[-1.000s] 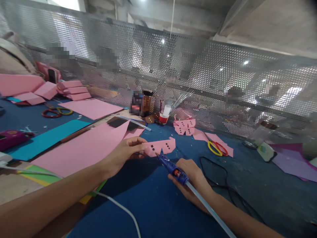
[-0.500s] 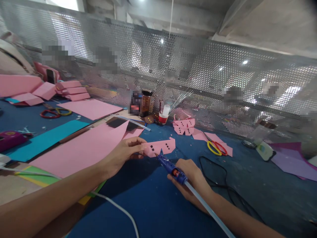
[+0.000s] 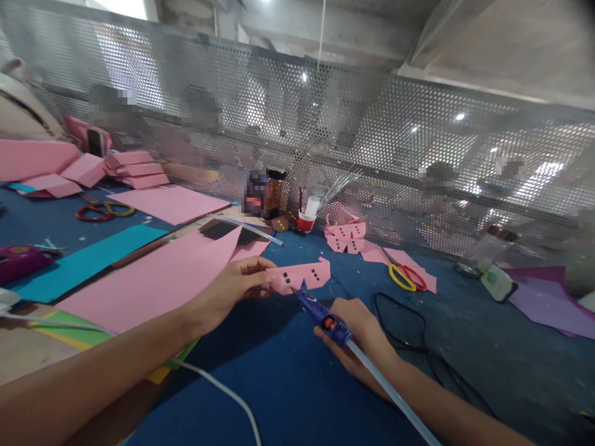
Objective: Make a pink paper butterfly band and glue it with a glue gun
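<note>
Between the thumb and fingers of my left hand (image 3: 235, 285) is the left end of a pink paper cutout (image 3: 301, 277). The cutout has small black squares on it and a notch in its lower edge. My right hand (image 3: 360, 331) is wrapped round a blue hot glue gun (image 3: 323, 317), with a long clear glue stick (image 3: 390, 390) trailing from its back. The gun's nozzle is at the cutout's lower edge, left of the notch; I cannot tell whether it touches. Similar pink cutouts (image 3: 344, 237) stand farther back.
Scissors with red and yellow handles (image 3: 406, 277) lie on pink paper at right, near a black cable (image 3: 421, 353). A red and white cup (image 3: 306, 222) stands by the perforated metal screen (image 3: 395, 124). Large pink sheets (image 3: 153, 279) and a white cable (image 3: 218, 381) are on the left.
Almost nothing differs. The pink cutout has shifted very slightly to the right; both hands and the glue gun keep nearly the same place.
</note>
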`<state>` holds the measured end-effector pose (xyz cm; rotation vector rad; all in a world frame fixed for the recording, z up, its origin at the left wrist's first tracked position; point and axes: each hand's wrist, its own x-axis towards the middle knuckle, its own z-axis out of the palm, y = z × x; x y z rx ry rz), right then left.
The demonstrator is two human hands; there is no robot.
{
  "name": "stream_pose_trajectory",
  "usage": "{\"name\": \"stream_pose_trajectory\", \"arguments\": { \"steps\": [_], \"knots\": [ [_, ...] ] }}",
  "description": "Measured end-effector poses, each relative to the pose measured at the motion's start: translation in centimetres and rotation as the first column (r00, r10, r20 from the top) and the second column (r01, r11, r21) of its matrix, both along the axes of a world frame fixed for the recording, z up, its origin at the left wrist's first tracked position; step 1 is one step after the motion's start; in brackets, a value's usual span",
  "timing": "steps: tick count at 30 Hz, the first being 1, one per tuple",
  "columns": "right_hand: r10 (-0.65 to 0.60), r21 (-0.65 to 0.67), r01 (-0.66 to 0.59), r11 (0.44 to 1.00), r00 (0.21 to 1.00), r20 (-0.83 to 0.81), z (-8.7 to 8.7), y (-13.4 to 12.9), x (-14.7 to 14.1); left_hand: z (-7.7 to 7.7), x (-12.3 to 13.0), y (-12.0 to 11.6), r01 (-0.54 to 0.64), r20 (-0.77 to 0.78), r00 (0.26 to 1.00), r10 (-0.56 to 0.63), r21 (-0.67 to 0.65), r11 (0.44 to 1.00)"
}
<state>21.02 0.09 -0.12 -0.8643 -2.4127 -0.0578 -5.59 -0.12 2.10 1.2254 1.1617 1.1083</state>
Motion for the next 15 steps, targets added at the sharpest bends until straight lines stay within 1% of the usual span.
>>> {"name": "stream_pose_trajectory", "arguments": {
  "steps": [11,15],
  "knots": [
    [0.009,0.03,-0.009,1.0,1.0,0.005,-0.23,0.19,0.01,0.01,0.01,0.01,-0.012,-0.001,1.0,0.012,-0.004,1.0],
    [-0.018,0.053,0.017,0.998,1.0,0.019,-0.19,0.13,-0.06,0.06,0.05,-0.07,0.002,0.0,1.0,-0.002,0.0,1.0]
  ]
}}
